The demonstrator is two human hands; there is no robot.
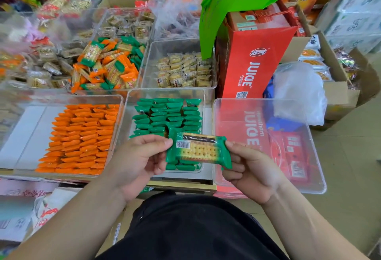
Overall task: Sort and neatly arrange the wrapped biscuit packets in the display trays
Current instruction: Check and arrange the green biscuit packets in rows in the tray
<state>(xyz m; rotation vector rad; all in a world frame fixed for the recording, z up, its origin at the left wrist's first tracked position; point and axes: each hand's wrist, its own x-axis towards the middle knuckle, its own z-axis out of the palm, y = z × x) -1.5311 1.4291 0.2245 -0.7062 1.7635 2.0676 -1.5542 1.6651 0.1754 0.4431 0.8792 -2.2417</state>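
The left hand (134, 161) and right hand (250, 169) pinch opposite crimped ends of a glossy green biscuit packet (199, 149), flat and rectangular, above the near edge of the clear plastic tray (132, 103) of green packets.

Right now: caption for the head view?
Green biscuit packet pinched between left hand and right hand over the green-packet tray, beside the orange-packet tray.
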